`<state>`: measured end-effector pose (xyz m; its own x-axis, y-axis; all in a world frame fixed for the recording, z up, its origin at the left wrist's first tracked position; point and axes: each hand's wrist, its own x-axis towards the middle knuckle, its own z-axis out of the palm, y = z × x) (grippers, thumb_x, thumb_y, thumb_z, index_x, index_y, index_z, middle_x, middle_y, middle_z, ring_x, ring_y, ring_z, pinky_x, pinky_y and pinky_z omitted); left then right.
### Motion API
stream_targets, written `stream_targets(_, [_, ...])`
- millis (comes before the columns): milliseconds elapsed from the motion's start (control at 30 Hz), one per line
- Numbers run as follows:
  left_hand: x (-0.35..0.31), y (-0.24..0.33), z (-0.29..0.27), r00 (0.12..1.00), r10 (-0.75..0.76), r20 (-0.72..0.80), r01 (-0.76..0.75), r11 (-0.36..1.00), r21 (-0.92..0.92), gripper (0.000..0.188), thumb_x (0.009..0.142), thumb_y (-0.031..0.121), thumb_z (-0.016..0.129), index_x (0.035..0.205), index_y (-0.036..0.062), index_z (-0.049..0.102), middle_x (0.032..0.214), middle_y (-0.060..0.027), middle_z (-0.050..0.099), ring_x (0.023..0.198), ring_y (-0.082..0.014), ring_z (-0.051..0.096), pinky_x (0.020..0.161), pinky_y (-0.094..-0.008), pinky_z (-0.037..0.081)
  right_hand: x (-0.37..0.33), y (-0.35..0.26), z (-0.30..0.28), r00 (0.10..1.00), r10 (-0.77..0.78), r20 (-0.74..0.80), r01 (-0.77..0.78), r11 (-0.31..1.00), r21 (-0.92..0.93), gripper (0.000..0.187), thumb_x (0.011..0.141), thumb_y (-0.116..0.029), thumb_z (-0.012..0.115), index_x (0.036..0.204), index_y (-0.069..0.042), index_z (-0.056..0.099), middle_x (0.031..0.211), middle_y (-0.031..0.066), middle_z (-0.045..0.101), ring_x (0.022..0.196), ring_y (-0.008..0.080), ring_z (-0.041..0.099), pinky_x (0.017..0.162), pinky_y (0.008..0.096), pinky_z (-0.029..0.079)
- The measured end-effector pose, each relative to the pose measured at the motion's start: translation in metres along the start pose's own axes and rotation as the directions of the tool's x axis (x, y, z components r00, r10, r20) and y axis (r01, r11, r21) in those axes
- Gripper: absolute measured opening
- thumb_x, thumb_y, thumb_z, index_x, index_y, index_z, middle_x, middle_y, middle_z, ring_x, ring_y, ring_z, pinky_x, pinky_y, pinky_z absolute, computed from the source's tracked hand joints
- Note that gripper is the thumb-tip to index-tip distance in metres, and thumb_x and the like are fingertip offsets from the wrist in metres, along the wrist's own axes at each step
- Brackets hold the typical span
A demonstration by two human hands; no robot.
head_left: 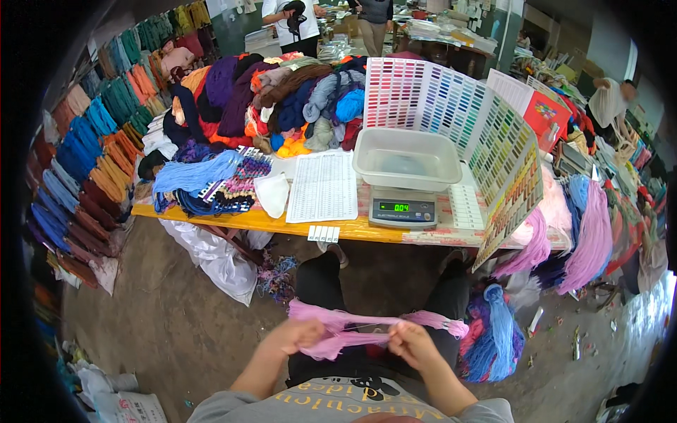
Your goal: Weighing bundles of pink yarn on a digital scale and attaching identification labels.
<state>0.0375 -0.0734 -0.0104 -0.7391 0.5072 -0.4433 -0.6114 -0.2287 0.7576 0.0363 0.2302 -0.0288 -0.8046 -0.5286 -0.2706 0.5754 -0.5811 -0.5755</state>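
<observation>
While the left hand [303,334] grips one end of a pink skein [345,342] in a curled fist, the right hand [412,344] clasps it farther along — the loop is stretched between them above the lap, more pink yarn [441,323] reaching past the right hand. Beyond the knees stands a yellow-edged table [282,227] — on it a scale [403,213] bearing a plastic tub [405,181], a ruled sheet [323,189] and a folding colour chart [451,106].
</observation>
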Motion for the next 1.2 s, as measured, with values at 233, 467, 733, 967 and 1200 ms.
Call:
stream_targets(233, [-0.077, 0.015, -0.160, 0.784, 0.175, -0.596, -0.541, 0.663, -0.517, 0.031, 0.093, 0.027, 0.050, 0.065, 0.0165, 0.041, 0.049, 0.0089, 0.026, 0.036, -0.0024, 0.021, 0.029, -0.0181, 0.016, -0.034, -0.062, -0.056, 0.840, -0.349, -0.415, 0.437, 0.889, 0.138, 0.016, 0.093, -0.023, 0.049, 0.085, -0.009, 0.051, 0.059, -0.0045, 0.039, 0.040, 0.0068, 0.027, 0.041, 0.0230, 0.025])
stream_targets(467, [-0.170, 0.020, -0.258, 0.585, 0.278, -0.762, -0.793, 0.394, -0.465, 0.034, 0.094, 0.037, 0.048, 0.071, 0.0112, 0.051, 0.050, 0.0071, 0.028, 0.039, -0.0039, 0.022, 0.033, -0.0191, 0.019, -0.073, -0.118, -0.087, 0.642, -0.584, -0.496, 0.727, 0.669, 0.154, 0.025, 0.096, -0.029, 0.045, 0.086, -0.007, 0.051, 0.058, -0.0055, 0.034, 0.044, 0.0048, 0.021, 0.042, 0.0212, 0.020])
stream_targets(733, [-0.263, -0.003, -0.372, 0.061, 0.156, -0.986, -0.949, 0.316, -0.008, 0.034, 0.095, 0.037, 0.045, 0.071, 0.0131, 0.051, 0.048, 0.0070, 0.028, 0.038, -0.0060, 0.022, 0.034, -0.0209, 0.018, -0.138, -0.170, -0.145, 0.395, -0.849, -0.351, 0.916, 0.394, 0.078, 0.023, 0.095, -0.028, 0.047, 0.086, -0.007, 0.051, 0.059, -0.0045, 0.031, 0.050, 0.0073, 0.026, 0.046, 0.0233, 0.024])
stream_targets(967, [-0.336, -0.048, -0.434, -0.067, 0.060, -0.996, -0.998, -0.017, 0.066, 0.038, 0.097, 0.038, 0.037, 0.081, 0.0100, 0.058, 0.054, 0.0058, 0.034, 0.041, -0.0073, 0.027, 0.035, -0.0212, 0.022, -0.158, -0.199, -0.176, 0.077, -0.868, -0.490, 0.869, 0.300, -0.394, 0.018, 0.095, -0.023, 0.050, 0.088, -0.006, 0.053, 0.059, -0.0044, 0.036, 0.053, 0.0066, 0.034, 0.049, 0.0206, 0.029])
stream_targets(1200, [-0.227, -0.077, -0.356, 0.142, -0.117, -0.983, -0.960, 0.225, -0.165, 0.043, 0.098, 0.037, 0.034, 0.101, 0.0018, 0.058, 0.060, 0.0019, 0.046, 0.043, -0.0072, 0.029, 0.036, -0.0193, 0.024, -0.128, -0.216, 0.016, 0.688, -0.705, -0.172, 0.187, 0.401, -0.897, 0.029, 0.094, -0.027, 0.049, 0.078, -0.004, 0.055, 0.063, 0.0024, 0.054, 0.053, 0.0111, 0.054, 0.048, 0.0211, 0.039])
